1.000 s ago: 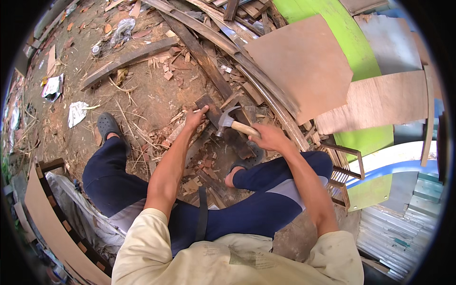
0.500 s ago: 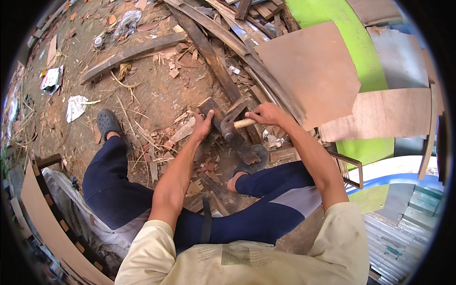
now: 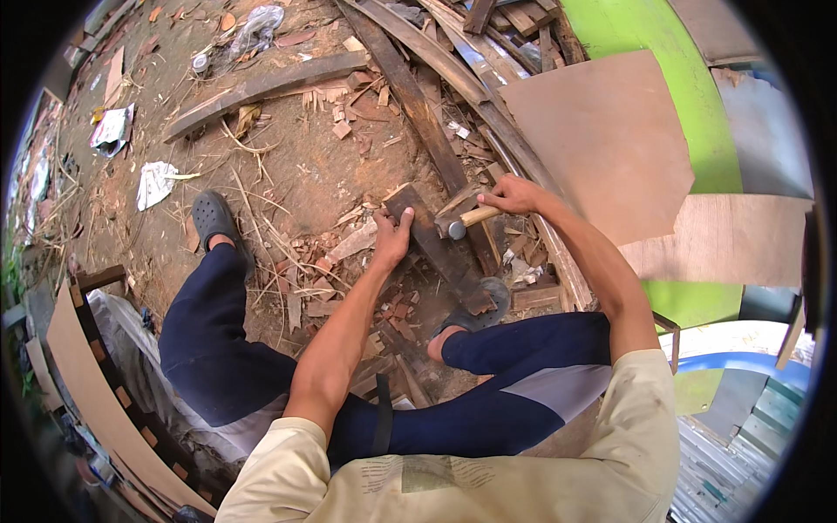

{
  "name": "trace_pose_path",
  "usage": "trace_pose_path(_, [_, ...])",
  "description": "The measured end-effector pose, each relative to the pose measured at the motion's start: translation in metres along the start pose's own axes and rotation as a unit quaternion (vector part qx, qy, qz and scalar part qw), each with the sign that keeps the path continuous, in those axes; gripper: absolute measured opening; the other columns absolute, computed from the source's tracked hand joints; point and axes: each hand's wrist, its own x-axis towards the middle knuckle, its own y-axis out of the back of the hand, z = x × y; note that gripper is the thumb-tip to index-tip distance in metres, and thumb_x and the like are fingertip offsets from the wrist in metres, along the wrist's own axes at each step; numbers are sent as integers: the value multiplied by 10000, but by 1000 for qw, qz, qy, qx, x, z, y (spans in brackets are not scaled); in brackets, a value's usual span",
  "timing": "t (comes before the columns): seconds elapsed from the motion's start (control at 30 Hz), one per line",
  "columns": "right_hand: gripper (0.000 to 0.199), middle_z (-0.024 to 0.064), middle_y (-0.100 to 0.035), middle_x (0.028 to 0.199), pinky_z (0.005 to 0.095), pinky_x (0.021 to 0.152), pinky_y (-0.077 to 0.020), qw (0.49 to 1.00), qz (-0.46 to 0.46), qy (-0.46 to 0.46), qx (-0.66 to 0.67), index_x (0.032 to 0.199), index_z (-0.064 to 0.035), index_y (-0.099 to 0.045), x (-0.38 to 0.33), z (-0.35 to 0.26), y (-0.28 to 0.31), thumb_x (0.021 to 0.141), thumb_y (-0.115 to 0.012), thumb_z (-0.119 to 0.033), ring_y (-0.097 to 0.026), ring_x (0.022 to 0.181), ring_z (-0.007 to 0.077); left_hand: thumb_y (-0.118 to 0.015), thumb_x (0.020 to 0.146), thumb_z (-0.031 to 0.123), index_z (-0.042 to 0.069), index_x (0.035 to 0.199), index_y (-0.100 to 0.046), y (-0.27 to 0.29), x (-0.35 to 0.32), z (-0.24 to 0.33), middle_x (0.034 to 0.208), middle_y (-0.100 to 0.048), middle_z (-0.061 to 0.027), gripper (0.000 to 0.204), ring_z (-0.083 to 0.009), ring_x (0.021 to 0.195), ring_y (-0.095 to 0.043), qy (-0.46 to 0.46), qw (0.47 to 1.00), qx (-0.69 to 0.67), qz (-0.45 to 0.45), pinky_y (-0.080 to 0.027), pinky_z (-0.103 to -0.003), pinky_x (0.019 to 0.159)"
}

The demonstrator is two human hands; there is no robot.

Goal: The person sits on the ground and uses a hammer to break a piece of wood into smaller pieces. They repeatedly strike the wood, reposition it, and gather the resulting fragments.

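My left hand (image 3: 395, 237) is closed around the upper left edge of a dark wooden plank (image 3: 440, 253), thumb on top. The plank slants down toward my right foot, where its lower end looks broken and reddish. In my right hand (image 3: 516, 194) is a hammer, gripped by its pale wooden handle (image 3: 480, 215). The round metal hammer head (image 3: 456, 230) is at the plank's right edge; I cannot tell whether it touches. Under and beyond the plank lies a long dark beam (image 3: 418, 122) on the ground.
Wood chips and brick-red fragments (image 3: 401, 307) litter the dirt around my grey clogs (image 3: 212, 216). Another beam (image 3: 261, 94) lies farther off. To the right are long timbers (image 3: 514, 144), a brown sheet (image 3: 602, 148) and a green panel (image 3: 649, 52). A curved board (image 3: 87, 375) stands at left.
The hammer head has moved off the plank's face to its right edge, and its round face now shows. My left hand keeps its grip on the plank. The whole view has shifted slightly.
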Motion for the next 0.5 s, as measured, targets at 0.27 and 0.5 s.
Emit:
trace_pose_path(0.27, [746,232,-642,684,500,701,-503,993,-47,-37,-105,781,-7,-729,-17,-56,30,925,-472,-693,-643,708,400,-612,989,402,-54,1282,-236,-3,-10,11,1135,-629,-215,659,-213,987,-632,-2,1000,18,-9,-514,-315,860])
trace_pose_path(0.5, [781,220,-690,773,501,706,-551,971,-74,-33,-225,798,-11,-727,-23,-90,33,863,-499,-755,-686,772,409,-617,972,471,-82,1312,-340,3,-11,13,1179,-596,-207,706,-235,1107,-577,44,997,64,21,-457,-337,971])
